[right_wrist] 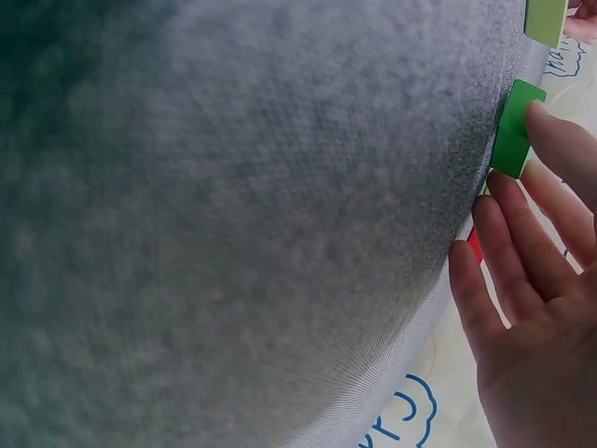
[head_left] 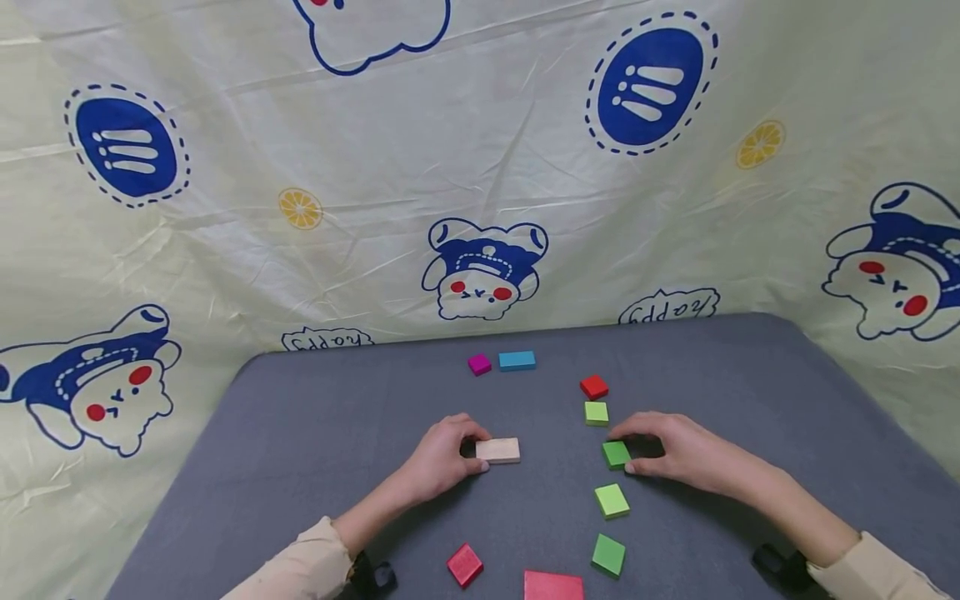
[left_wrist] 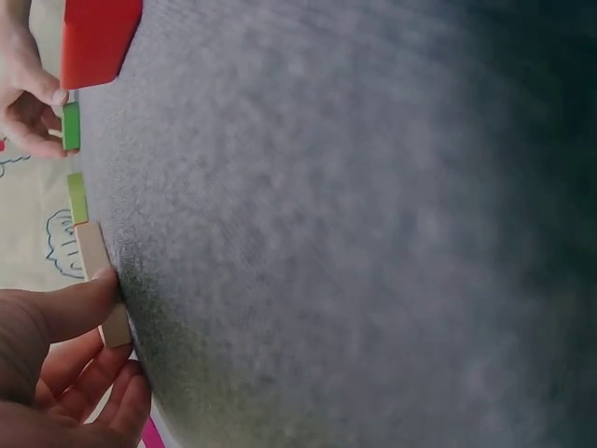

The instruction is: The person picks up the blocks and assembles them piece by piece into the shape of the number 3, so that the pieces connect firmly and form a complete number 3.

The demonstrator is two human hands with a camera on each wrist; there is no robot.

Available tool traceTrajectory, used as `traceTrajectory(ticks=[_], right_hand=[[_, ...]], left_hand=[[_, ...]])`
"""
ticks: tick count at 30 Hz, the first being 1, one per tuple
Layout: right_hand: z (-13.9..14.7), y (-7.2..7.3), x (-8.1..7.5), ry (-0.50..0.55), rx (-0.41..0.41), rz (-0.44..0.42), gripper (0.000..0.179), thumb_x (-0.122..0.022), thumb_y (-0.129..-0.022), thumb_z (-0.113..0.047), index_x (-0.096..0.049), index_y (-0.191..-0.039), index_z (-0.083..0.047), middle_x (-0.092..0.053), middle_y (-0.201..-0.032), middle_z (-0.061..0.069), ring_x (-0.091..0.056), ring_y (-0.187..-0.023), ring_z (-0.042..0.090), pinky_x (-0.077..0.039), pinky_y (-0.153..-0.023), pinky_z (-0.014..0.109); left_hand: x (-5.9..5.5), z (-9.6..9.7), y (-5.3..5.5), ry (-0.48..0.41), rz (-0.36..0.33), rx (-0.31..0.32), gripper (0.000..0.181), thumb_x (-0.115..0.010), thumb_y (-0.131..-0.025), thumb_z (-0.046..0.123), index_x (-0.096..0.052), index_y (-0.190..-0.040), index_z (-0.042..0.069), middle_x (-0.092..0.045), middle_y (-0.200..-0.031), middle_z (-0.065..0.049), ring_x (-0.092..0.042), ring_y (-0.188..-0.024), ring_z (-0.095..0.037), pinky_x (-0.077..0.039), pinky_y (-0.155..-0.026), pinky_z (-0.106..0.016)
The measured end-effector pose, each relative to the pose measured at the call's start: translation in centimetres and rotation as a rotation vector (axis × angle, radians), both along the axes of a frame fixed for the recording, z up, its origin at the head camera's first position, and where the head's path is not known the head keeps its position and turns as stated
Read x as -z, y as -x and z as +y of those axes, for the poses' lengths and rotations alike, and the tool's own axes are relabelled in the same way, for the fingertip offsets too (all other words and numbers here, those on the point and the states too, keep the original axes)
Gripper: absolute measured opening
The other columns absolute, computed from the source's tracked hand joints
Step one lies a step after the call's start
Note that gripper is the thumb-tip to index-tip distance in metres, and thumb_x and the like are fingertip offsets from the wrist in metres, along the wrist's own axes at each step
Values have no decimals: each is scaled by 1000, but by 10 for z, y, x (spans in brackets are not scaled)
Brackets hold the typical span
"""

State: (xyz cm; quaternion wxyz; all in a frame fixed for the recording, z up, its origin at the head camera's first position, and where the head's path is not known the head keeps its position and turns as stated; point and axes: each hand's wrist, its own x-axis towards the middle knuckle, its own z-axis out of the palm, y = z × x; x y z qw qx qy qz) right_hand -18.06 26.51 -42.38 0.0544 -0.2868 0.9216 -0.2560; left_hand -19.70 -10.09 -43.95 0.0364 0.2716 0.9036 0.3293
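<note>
At the middle of a grey table [head_left: 337,400], the left hand [head_left: 447,454] pinches a pale wooden block [head_left: 499,451] between thumb and fingers. To the right, the right hand [head_left: 686,454] pinches a green block [head_left: 616,455]. Light, level grips on opposite sides should suit both. A far lime block [head_left: 596,413] and a near lime block [head_left: 612,501] crowd the green one; leftward there is more room. The table's far edge lies well beyond.
</note>
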Motion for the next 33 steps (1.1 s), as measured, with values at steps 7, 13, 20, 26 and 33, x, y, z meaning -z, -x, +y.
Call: traceTrajectory(ticks=[7, 13, 20, 26, 33], right_hand=[[0, 1, 1, 6, -26, 22, 34, -77, -86, -20, -68, -118, -25, -62, -114, -13, -57, -104, 8, -48, -89, 39], [-2, 2, 0, -3, -16, 12, 33, -77, -85, -21, -69, -116, -24, -62, -112, -13, -57, -102, 8, -48, -88, 38], [-11, 3, -3, 1, -21, 20, 32, -77, -86, -28, -69, -116, -22, -62, -112, -12, -58, -103, 11, -49, -87, 39], [-23, 4, -8, -8, -31, 17, 33, -77, -87, -32, -69, -117, -21, -62, -113, -10, -58, -104, 14, -49, -88, 43], [-37, 9, -13, -17, -27, 4, 33, -77, -86, -31, -69, -116, -22, -62, -114, -9, -58, -106, 16, -48, -90, 44]], left_hand=[[1, 0, 1, 10, 15, 7, 24, -79, -83, 11, -73, -107, 9, -63, -100, 3, -55, -97, -19, -45, -87, -38], [3, 0, 3, 16, 12, 16, 25, -79, -83, 12, -73, -107, 9, -63, -101, 3, -55, -98, -18, -46, -88, -37], [3, -1, 4, 19, 13, 20, 26, -79, -84, 13, -73, -108, 9, -63, -102, 3, -55, -98, -17, -46, -88, -37], [4, -2, 5, 12, 15, 22, 26, -80, -83, 13, -73, -108, 9, -64, -102, 3, -55, -98, -16, -46, -88, -37], [4, -2, 5, 22, 13, 23, 26, -80, -84, 14, -73, -109, 9, -63, -102, 4, -55, -99, -16, -46, -88, -37]])
